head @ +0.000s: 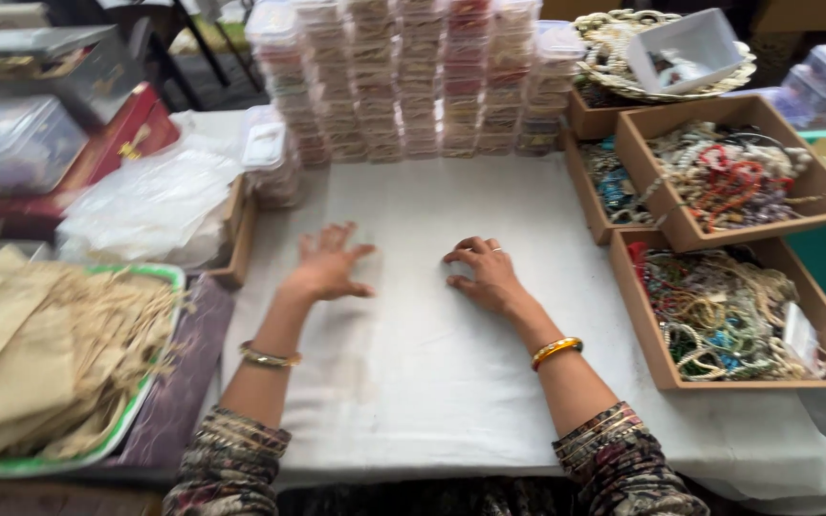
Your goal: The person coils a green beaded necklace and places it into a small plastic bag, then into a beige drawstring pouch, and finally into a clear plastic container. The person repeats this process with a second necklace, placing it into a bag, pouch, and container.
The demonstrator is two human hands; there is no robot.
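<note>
A: Grip state?

B: Neither grip holds anything. Left hand [329, 266] lies fingers spread, right hand [483, 275] loosely curled, both flat on the white cloth [432, 363] at the tabletop's centre.

A: Hazards?

B: Dragging the cloth could topple the stacked clear boxes [413, 76] at the far edge, or shift the bead trays [719, 306] on the right edge.

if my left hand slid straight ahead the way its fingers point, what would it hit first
Probably the stacks of clear plastic boxes at the back. The left hand lies flat on the white cloth, fingers pointing away and slightly right, with only bare cloth between. The hand is blurred, so the line is approximate.
</note>
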